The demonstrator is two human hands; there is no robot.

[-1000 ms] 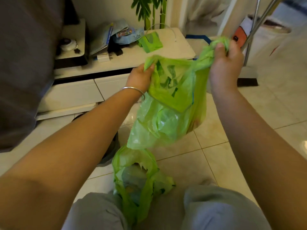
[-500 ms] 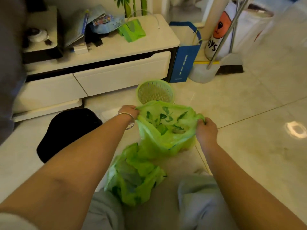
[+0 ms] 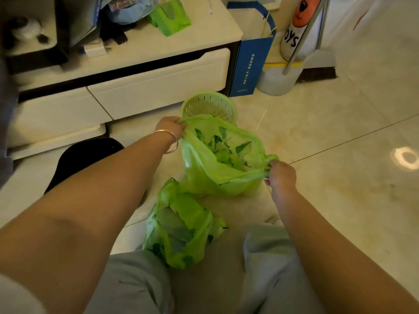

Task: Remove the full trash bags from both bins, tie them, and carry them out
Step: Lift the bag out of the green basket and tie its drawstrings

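Observation:
I hold a green trash bag (image 3: 217, 168) open just above the floor, in front of my knees. My left hand (image 3: 171, 128), with a silver bangle on the wrist, grips the bag's rim on the left. My right hand (image 3: 281, 175) grips the rim on the right. The mouth is stretched wide and green printed plastic shows inside. A second green trash bag (image 3: 181, 227), filled, lies on the floor between my knees. A small green perforated bin (image 3: 208, 107) stands just behind the held bag. A black bin (image 3: 84, 157) sits at the left, partly hidden by my left arm.
A white low cabinet (image 3: 158, 87) with drawers runs along the back, cluttered on top with a green packet (image 3: 170, 18) and cables. A blue paper bag (image 3: 249, 60), a white bucket (image 3: 278, 82) and a broom handle (image 3: 303, 35) stand at the back right. Tiled floor stretches to the right.
The held bag came down from chest height to just above the floor, and both hands pulled its mouth open wide. My view tilted downward and the green bin came into sight.

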